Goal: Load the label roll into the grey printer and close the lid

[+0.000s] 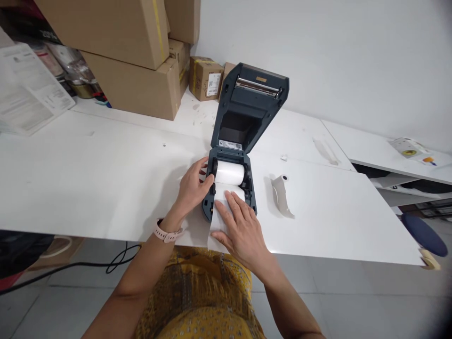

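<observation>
A dark grey label printer (251,176) stands on the white table with its lid (243,106) raised. Inside lies a white paper roll (230,173), and its loose strip (216,242) runs over the printer's front to the table edge. My left hand (193,186) is at the printer's left side, thumb by the roll's left end, fingers apart. Spread over the strip, my right hand (240,226) rests with its fingers flat on the paper.
A small curled paper roll (280,195) lies right of the printer. Cardboard boxes (137,87) are stacked at the back left, near printed papers (30,89). A blue stool (423,234) stands beyond the table's right end. Cables (88,264) hang below the front edge.
</observation>
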